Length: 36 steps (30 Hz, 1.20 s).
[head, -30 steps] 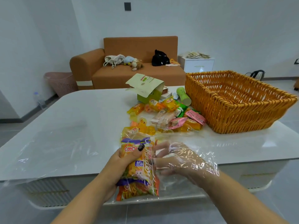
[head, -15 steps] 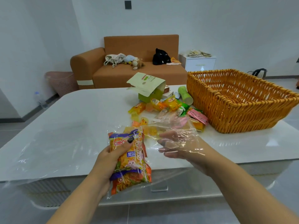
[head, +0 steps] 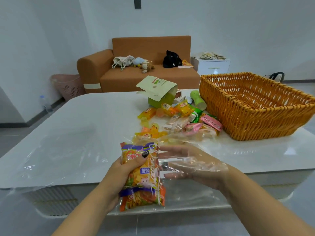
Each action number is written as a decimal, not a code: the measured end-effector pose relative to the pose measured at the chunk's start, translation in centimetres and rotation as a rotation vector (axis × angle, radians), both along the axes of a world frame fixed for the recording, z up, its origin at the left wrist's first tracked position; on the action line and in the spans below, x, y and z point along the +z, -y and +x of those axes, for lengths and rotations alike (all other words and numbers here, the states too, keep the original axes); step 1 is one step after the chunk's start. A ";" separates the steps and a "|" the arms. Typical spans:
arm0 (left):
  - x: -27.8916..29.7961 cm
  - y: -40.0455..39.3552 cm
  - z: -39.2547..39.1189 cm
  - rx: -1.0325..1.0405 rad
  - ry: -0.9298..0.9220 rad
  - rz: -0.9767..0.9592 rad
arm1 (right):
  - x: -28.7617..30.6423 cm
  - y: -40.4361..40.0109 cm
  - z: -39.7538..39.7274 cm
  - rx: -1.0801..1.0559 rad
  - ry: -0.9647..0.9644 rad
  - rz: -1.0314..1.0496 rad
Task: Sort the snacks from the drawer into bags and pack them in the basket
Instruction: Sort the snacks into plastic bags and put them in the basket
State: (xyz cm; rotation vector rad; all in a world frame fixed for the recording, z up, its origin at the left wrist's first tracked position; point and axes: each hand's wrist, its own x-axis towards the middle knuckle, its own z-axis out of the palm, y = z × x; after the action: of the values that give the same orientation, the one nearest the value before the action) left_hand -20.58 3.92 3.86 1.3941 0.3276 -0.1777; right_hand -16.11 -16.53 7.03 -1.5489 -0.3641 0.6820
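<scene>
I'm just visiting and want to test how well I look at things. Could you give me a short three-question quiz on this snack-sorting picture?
1. True or false: the basket already holds bagged snacks.
2. Which hand grips the snack packs? A) left hand B) right hand C) both
3. Fill in: the right hand sits inside a clear plastic ____.

Key
1. False; what shows of its inside is bare wicker, and the loose snacks lie on the table beside it.
2. A; the right hand's fingers are straight.
3. bag
</scene>
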 end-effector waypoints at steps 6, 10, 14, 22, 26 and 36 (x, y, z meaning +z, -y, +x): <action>0.5 -0.7 0.9 0.229 0.018 -0.123 | 0.6 0.8 1.6 -0.330 0.063 0.088; -0.1 -1.3 1.3 0.402 0.015 -0.159 | 0.0 2.7 4.1 -0.718 -0.001 0.094; -0.6 -2.2 1.3 0.558 0.012 -0.157 | -3.4 4.5 7.5 -0.892 -0.051 -0.125; -0.6 -2.1 2.5 0.687 0.009 -0.202 | -5.9 2.4 11.3 -0.765 0.452 -0.438; -0.2 -2.0 3.3 0.713 0.005 -0.212 | -7.5 -1.1 11.5 -0.546 0.436 -0.591; -0.6 -1.7 4.4 0.775 0.009 -0.217 | -8.8 -5.9 13.0 -0.283 0.531 -0.595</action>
State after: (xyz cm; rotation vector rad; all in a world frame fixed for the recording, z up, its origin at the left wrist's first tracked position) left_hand -16.17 5.64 3.26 0.9722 0.7898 0.4205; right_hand -3.15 -10.60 -1.80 -2.3025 -0.3368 0.1400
